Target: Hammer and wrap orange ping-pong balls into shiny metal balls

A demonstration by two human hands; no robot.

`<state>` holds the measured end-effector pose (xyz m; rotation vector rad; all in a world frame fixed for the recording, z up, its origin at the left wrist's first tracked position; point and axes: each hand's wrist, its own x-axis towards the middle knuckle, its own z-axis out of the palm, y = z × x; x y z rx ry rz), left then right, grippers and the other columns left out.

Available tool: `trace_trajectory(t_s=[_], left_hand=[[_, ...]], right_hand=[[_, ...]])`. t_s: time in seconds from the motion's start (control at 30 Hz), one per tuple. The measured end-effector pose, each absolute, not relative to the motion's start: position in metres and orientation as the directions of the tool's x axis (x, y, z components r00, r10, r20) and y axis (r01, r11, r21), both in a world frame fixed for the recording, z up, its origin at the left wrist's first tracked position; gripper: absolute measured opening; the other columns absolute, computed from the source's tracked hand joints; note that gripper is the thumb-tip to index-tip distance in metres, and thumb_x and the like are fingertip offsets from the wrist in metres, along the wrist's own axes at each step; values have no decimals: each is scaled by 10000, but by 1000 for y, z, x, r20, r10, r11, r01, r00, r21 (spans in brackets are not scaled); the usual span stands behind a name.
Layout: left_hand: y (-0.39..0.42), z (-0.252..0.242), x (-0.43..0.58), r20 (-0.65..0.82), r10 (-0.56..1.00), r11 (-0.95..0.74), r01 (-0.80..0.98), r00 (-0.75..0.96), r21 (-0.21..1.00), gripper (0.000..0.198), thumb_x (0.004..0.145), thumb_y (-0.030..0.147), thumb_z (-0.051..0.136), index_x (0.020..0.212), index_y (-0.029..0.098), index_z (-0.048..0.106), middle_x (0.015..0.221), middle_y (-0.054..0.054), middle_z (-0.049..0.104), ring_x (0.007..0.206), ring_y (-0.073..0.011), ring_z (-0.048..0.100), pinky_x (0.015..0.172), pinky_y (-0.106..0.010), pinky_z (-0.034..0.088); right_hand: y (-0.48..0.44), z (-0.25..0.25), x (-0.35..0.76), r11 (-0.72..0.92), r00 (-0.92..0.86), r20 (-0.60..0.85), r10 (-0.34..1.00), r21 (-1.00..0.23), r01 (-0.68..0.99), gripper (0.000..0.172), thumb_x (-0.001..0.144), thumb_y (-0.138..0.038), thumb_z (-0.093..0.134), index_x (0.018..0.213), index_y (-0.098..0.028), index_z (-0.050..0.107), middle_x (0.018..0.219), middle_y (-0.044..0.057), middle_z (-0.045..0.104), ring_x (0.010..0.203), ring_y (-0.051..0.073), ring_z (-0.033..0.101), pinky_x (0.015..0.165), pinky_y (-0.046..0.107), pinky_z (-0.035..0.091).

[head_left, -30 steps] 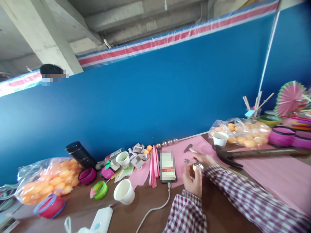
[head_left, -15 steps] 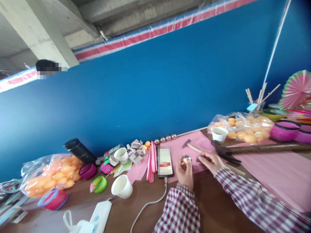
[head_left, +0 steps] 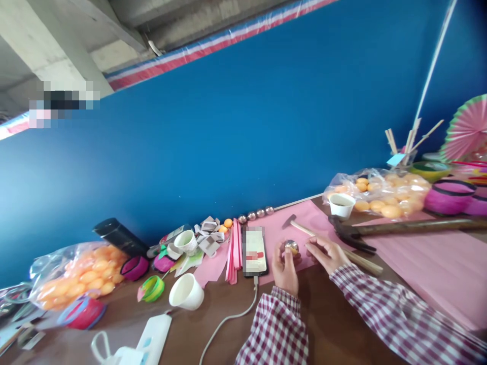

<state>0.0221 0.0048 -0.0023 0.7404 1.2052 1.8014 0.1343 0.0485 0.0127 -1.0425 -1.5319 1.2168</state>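
Blue panelling (head_left: 228, 126) runs across the far side of the room, edged on top with a red, white and blue band (head_left: 171, 69); a grey concrete pillar (head_left: 57, 56) and beams show beyond it at far left, along with part of a person's head, blurred out.

Writing is hard to make out: the phone (head_left: 251, 263) in the middle of the table has a lit, partly pixelated screen with a red strip, its text unreadable. A white cable (head_left: 236, 316) runs from its near end.

The table (head_left: 213, 324) is brown and smooth, partly covered by pink paper (head_left: 314, 215) toward the right.

The left hand (head_left: 286, 271), just right of the phone, has thumb and fingers closed around a shiny ball (head_left: 291, 246), silvery above and golden below. To its right, the right hand (head_left: 327, 253) has thumb and forefinger brought together near the ball; whether anything is pinched there, I cannot tell. A small hammer (head_left: 302, 227) lies behind that hand, with a larger claw hammer (head_left: 399, 227) farther right.

Four shiny balls (head_left: 260, 213) line up beyond the phone. White paper cup (head_left: 186, 292) and power strip (head_left: 155, 334) stand on the near left.
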Motion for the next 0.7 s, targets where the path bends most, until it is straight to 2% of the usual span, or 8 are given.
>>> trace_trajectory(t_s=[0.17,0.27,0.47,0.7], left_hand=[[6,-4,21,42,880,-193,-275,-472,942,427,730,386,552,1091,158,525,825,-59,610,676,-125,589,645,-279,507],[6,-4,20,39,877,-196,-284,-478,938,412,749,372,531,1096,152,517,835,-62,607,682,-125,591,654,-280,508],[5,-2,21,79,884,-223,-268,-461,937,446,699,330,604,1101,163,507,996,-94,592,765,-146,606,688,-283,511],[5,-2,21,68,896,-197,-255,-438,946,437,720,366,580,1097,158,504,987,-104,592,746,-147,613,686,-310,516]], right_hand=[[48,15,135,94,-300,72,951,-994,60,369,666,-520,565,731,-158,589,644,39,632,540,139,584,515,249,511],[45,14,133,134,-266,115,957,-989,55,379,667,-526,561,751,-159,605,679,52,649,564,147,599,547,261,525],[44,8,129,219,-270,194,943,-974,65,362,674,-512,558,778,-168,603,702,48,640,586,147,594,580,275,531],[48,10,133,199,-286,175,942,-979,55,310,688,-453,571,802,-165,585,716,38,624,587,128,585,584,257,517]])
